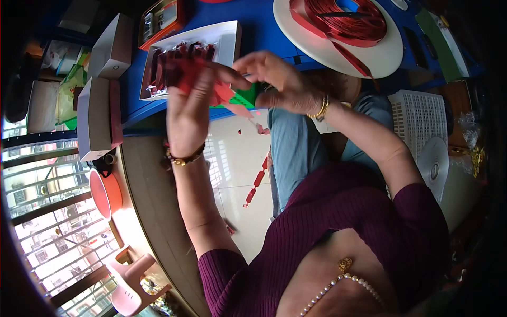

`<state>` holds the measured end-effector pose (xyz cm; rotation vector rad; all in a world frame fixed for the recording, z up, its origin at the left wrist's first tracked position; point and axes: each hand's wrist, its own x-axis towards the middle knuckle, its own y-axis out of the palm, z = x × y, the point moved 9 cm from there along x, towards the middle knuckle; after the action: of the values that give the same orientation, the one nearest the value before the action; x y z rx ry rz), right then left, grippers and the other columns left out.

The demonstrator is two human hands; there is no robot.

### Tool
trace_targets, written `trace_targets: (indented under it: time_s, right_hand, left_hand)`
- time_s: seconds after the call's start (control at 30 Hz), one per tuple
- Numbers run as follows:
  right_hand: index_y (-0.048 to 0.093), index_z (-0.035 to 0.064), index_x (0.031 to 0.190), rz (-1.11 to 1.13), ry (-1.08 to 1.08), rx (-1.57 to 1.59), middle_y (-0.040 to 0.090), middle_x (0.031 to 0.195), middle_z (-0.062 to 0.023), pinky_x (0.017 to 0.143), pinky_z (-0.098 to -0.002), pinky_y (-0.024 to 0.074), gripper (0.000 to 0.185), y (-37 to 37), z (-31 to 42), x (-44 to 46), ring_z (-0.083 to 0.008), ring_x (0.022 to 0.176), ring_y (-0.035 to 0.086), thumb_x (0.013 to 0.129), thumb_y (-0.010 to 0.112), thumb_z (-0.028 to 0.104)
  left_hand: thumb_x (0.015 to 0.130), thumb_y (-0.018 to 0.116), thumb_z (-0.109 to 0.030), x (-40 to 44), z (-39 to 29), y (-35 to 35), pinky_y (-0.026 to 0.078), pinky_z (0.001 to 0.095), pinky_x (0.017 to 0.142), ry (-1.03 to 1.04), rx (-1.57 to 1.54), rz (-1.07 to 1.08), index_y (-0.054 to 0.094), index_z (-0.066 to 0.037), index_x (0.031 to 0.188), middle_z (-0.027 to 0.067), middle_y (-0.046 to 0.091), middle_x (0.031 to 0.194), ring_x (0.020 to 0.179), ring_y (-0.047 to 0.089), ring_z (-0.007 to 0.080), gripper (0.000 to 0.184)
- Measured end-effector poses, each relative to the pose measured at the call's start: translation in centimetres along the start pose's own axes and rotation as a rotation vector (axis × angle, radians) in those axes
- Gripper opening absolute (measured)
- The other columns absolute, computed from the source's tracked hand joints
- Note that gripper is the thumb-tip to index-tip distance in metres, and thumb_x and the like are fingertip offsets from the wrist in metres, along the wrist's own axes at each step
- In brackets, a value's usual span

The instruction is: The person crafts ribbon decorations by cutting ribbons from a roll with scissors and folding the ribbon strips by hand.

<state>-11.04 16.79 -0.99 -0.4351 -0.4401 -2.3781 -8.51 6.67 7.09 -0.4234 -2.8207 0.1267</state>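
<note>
My left hand (191, 108) is over the near edge of a white box, its fingers closed around a blurred red ribbon (189, 75). A paler strip of it seems to trail down toward the floor. My right hand (280, 79) is just right of it, fingers curved and apart, with nothing visible in it. The white box (236, 39) holds several dark red pieces in shiny clear wrapping (158, 68). Between and below my hands is a bright green object (245, 96), partly hidden. A large roll of red ribbon (364, 26) lies on a white round surface (317, 50), one end hanging over the rim.
A blue table (256, 39) runs across the top, with an orange-red box (161, 24) at its far left. White boxes (111, 47) stand on the left. A white basket (421, 111) is at right. Red scraps (256, 182) lie on the tiled floor (237, 203). A pink chair (132, 280) stands lower left.
</note>
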Motion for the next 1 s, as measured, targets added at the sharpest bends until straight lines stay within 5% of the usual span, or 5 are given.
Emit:
trace_targets:
  time_s: [0.3,0.47,0.73,0.83,1.0]
  right_hand:
    - [0.033,0.0041,0.118,0.073,0.199,0.106,0.054,0.109,-0.0128,0.092,-0.0326,0.043,0.062,6.3,-5.8,-4.7,-0.0185,0.105,0.054,0.076,0.074,0.023]
    - [0.036,0.0053,0.12,0.018,0.169,-0.144,0.051,0.118,-0.0115,0.097,-0.0338,0.0388,0.061,5.4,-4.9,-5.6,-0.0201,0.113,0.05,0.075,0.074,0.022]
    - [0.04,0.0001,0.117,-0.05,-0.021,-0.615,0.056,0.109,-0.0152,0.09,-0.0309,0.0462,0.052,7.3,-4.6,-2.1,-0.0237,0.104,0.057,0.078,0.07,0.016]
    - [0.047,0.0004,0.103,-0.01,0.336,0.238,0.059,0.101,-0.0075,0.086,-0.0255,0.0472,0.019,8.4,-8.3,-3.1,-0.0109,0.096,0.058,0.086,0.056,-0.001]
    - [0.058,0.0008,0.09,0.149,0.448,0.149,0.062,0.085,-0.0027,0.075,-0.0224,0.0471,0.012,6.8,-6.4,-5.6,-0.0071,0.082,0.057,0.085,0.062,0.01]
  left_hand:
    - [0.098,0.027,-0.022,2.8,-7.7,-3.9,0.033,0.0469,0.1,0.3,-0.403,0.135,0.043,0.005,0.122,0.0183,0.058,0.108,0.11,0.051,0.0354,0.039]
    - [0.097,0.037,-0.021,2.4,-3.8,-9.6,0.045,0.0426,0.089,0.214,-0.406,-0.312,0.052,0.007,0.109,0.0188,0.062,0.099,0.093,0.06,0.0315,0.034]
    - [0.097,0.036,-0.022,1.7,-5.4,-5.7,0.051,0.0372,0.076,0.186,-0.413,-0.326,0.054,0.006,0.1,0.014,0.062,0.084,0.079,0.062,0.0242,0.032]
    - [0.097,0.036,-0.021,1.7,-5.6,-6.6,0.05,0.038,0.078,0.185,-0.419,-0.25,0.054,0.006,0.1,0.014,0.06,0.083,0.077,0.061,0.0243,0.032]
    - [0.098,0.031,-0.02,2.4,-2.1,-9.9,0.046,0.0423,0.085,0.065,-0.468,-0.072,0.054,0.003,0.1,0.0095,0.055,0.082,0.074,0.055,0.0219,0.032]
